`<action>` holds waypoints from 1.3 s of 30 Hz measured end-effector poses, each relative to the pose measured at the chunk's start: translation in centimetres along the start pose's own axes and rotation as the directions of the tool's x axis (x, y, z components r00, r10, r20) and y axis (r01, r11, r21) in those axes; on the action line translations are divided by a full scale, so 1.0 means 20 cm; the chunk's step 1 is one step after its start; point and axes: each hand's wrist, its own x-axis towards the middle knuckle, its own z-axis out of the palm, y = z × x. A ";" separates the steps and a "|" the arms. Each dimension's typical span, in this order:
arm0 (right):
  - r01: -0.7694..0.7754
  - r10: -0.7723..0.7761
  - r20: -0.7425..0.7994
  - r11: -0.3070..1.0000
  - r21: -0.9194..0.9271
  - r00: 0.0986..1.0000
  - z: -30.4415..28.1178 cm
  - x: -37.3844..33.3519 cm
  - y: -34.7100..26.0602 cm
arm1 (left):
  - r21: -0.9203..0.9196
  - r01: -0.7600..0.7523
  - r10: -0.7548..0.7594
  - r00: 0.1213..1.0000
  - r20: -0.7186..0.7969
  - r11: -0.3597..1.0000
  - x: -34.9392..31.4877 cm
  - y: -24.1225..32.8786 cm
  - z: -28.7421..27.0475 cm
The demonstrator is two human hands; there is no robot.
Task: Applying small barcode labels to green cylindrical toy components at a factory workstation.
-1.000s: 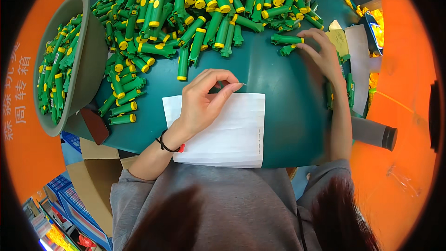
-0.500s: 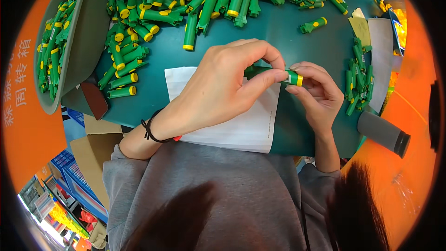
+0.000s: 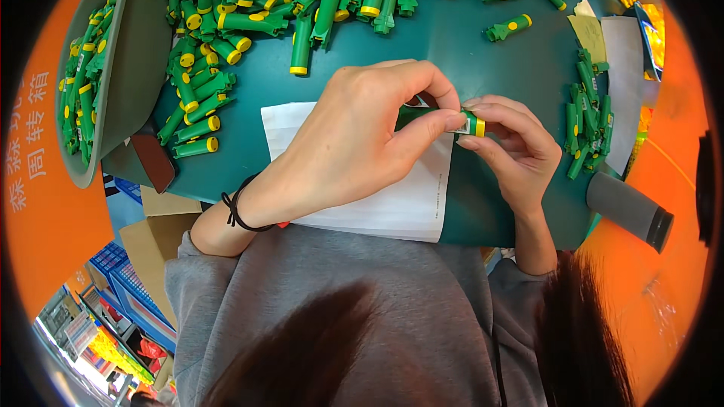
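Note:
My left hand is closed around a green plastic tube with a yellow end band, above a white sheet of paper. Most of the tube is hidden behind the left fingers. Only its yellow-banded end, with a small white printed label, shows beyond the thumb. My right hand pinches this end between thumb and fingers, the fingertips at the label's edge. A black band circles my left wrist.
Many similar green tubes lie heaped at the back of the green table. A grey tub of them stands left. One lone tube lies back right; a small pile sits by a grey cylindrical bottle at right.
The right fingers have moved slightly further over the tube's end, and more of the white label shows. The left hand keeps its grip. The whole view has shifted slightly.

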 end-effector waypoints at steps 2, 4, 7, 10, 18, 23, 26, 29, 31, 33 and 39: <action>-0.009 0.009 0.000 1.000 0.001 1.000 0.00 0.00 0.00 | -0.004 -0.003 0.003 1.000 -0.010 1.000 0.00 0.00 0.00; -0.002 0.002 0.003 1.000 -0.006 1.000 0.00 0.00 0.00 | 0.003 -0.006 0.006 1.000 -0.011 1.000 0.00 0.00 0.00; -0.002 0.002 0.007 1.000 -0.010 1.000 0.00 0.00 0.00 | 0.005 -0.013 0.013 1.000 -0.017 1.000 0.00 -0.01 0.01; -0.011 0.011 0.016 1.000 -0.005 1.000 0.00 0.00 0.00 | 0.002 -0.014 0.015 1.000 -0.021 1.000 0.00 -0.01 0.01; -0.041 0.041 -0.005 0.998 0.048 0.999 0.01 -0.01 0.02 | 0.067 -0.013 0.013 1.000 0.001 0.998 0.00 -0.02 0.01; -0.036 0.038 -0.025 0.995 0.088 0.999 0.01 -0.01 0.03 | -0.286 0.084 -0.109 0.991 -0.075 0.955 0.01 -0.01 0.04; -0.029 0.032 -0.020 0.990 0.141 0.999 0.01 -0.02 0.04 | -0.033 0.003 -0.003 1.000 0.008 0.999 -0.01 -0.04 0.04; -0.056 0.058 -0.004 0.980 0.189 0.998 0.02 -0.04 0.04 | -0.079 0.192 -0.190 0.981 0.040 0.978 0.01 -0.07 0.06; -0.065 0.077 -0.054 0.978 0.198 0.996 0.04 -0.03 0.04 | -0.356 0.296 -0.282 0.955 0.093 0.886 0.01 -0.11 0.08; -0.027 0.031 -0.021 0.985 0.172 0.999 0.02 -0.03 0.06 | -0.264 0.192 -0.173 0.980 0.096 0.945 0.01 -0.11 0.08; -0.109 0.108 0.015 0.971 0.211 0.994 0.01 -0.01 0.09 | -0.297 0.173 -0.125 0.977 0.174 0.939 0.01 -0.15 0.09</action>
